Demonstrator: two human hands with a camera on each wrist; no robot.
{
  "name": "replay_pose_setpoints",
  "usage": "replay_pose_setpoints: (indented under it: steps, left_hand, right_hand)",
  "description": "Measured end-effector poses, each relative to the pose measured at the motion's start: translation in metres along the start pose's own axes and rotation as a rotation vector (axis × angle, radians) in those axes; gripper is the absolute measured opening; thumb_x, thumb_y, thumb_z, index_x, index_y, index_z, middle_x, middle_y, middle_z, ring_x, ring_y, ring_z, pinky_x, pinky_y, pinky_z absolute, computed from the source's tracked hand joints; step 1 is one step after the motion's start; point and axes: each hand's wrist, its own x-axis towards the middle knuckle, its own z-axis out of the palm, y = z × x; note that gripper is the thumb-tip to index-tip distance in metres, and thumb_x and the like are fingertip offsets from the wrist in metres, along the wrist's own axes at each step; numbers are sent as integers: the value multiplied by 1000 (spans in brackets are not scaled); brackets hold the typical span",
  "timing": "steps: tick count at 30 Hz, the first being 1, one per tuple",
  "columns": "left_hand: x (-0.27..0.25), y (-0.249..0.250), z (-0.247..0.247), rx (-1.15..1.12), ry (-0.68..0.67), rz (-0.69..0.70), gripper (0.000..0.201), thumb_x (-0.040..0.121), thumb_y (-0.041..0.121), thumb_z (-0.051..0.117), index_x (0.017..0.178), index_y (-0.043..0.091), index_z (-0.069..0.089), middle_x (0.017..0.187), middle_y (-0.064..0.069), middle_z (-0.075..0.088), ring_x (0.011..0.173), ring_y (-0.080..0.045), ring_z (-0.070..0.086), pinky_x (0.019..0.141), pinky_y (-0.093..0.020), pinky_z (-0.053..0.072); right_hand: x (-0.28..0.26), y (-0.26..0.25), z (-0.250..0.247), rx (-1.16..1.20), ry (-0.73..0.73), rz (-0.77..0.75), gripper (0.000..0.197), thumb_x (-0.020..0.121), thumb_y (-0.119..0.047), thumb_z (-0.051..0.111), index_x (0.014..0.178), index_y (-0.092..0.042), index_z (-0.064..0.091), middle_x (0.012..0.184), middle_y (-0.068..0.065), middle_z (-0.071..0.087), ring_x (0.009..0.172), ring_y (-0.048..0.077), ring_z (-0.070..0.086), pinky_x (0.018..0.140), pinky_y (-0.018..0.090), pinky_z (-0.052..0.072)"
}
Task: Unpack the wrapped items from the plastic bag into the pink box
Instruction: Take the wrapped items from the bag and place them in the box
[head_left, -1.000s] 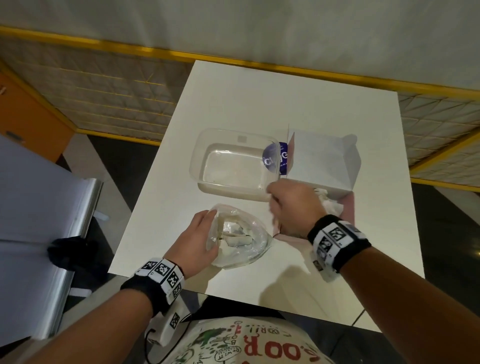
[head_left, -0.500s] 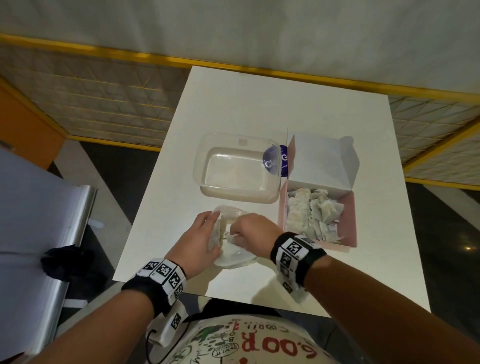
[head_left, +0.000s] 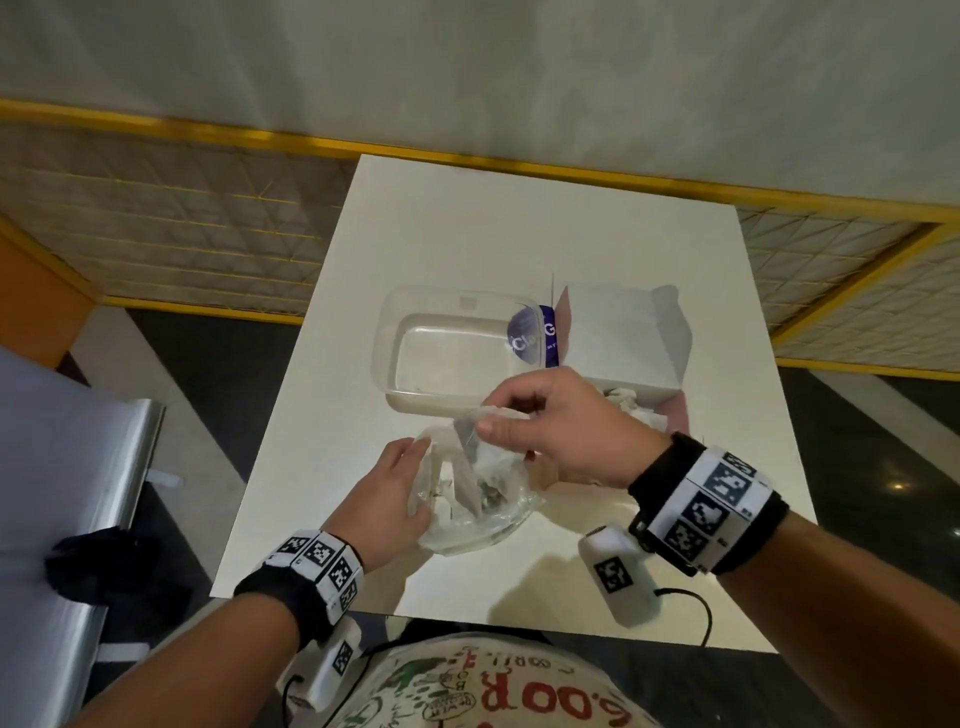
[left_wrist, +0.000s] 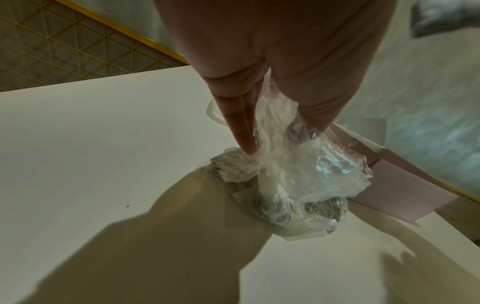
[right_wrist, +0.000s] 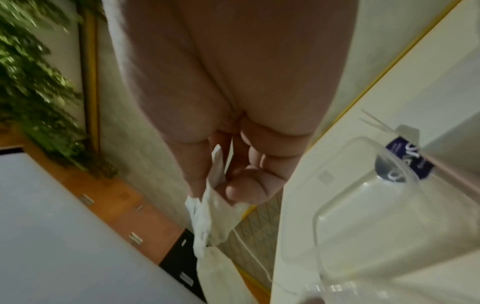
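Observation:
A clear plastic bag (head_left: 483, 514) with white wrapped items inside lies on the white table (head_left: 467, 234) near its front edge. My left hand (head_left: 415, 457) pinches the bag's left side between fingers and thumb (left_wrist: 278, 131). Just above the bag's mouth, my right hand (head_left: 498, 415) pinches a white wrapped item (right_wrist: 205, 216) between thumb and fingers. The pink box (head_left: 675, 415) stands to the right, behind my right hand, its white lid (head_left: 618, 343) upright. Wrapped items (head_left: 628, 402) in it show past my knuckles; the rest of the box is hidden.
An empty clear plastic container (head_left: 447, 358) sits behind the bag, left of the box, with a blue label (head_left: 530, 338) at its right rim. The table's front edge is close to my body. A silver surface (head_left: 62, 467) lies off to the left.
My right hand went from the pink box into the bag, and now rises out of it with a wrapped item. My left hand kept hold of the bag.

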Motion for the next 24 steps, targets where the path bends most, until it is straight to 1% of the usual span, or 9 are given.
replay_pose_setpoints:
  steps: [4,8,11,14,16,17,19,21,24]
  left_hand:
    - [3,-1,1,19,-4,-9,78,91,26,63,157,24,21,156,10,21,129,-16,49,106,-22,36]
    - [5,-4,2,15,0,-9,78,91,27,63,157,25,21,155,10,23,126,-16,51,105,-24,40]
    - [6,-4,3,19,9,-4,79,90,26,64,156,28,21,153,12,24,122,-18,55,101,-28,45]
    - [8,-3,5,22,23,-7,78,91,24,63,156,28,21,153,10,26,121,-19,56,101,-30,46]
    - [8,-2,6,16,31,-12,78,91,24,63,156,29,21,153,10,26,123,-18,55,102,-29,46]
    - [7,-1,6,14,33,-17,78,91,24,63,156,29,21,153,10,26,124,-17,54,102,-29,45]
    - [7,0,7,14,38,-27,79,91,24,64,156,29,20,153,10,26,124,-17,54,102,-29,45]
    - [6,2,7,14,41,-41,80,90,23,65,156,30,20,153,11,26,123,-17,54,102,-28,44]
    - [6,4,9,24,50,-55,80,89,24,66,156,29,21,153,10,26,123,-18,55,102,-27,44]
  right_hand:
    - [-22,-17,-37,32,131,-49,11,89,-15,73,90,-5,75,74,4,66,65,11,56,60,23,48]
    - [-44,-14,-82,36,260,-21,11,87,-14,73,91,-5,74,80,12,66,69,16,58,60,24,51]
    - [-50,0,-109,-50,293,36,10,88,-15,73,89,-6,75,79,19,65,69,20,57,60,25,52]
    - [-46,27,-131,-203,256,133,11,88,-21,75,83,-12,77,77,18,68,65,19,59,60,32,55]
    - [-38,52,-142,-379,197,213,14,87,-24,75,76,-16,76,72,13,70,62,19,63,62,39,57]
    - [-35,65,-145,-492,164,254,16,86,-24,74,72,-17,74,68,8,70,61,17,64,62,39,56]
    - [-27,90,-145,-721,104,315,18,86,-23,71,69,-17,70,67,1,67,64,16,63,60,33,50]
    - [-19,109,-138,-904,53,352,14,86,-19,65,73,-15,69,73,-3,65,72,18,62,59,26,43]
    - [-7,136,-123,-1063,-23,374,18,84,-8,56,68,-13,59,71,-1,58,71,22,58,54,19,33]
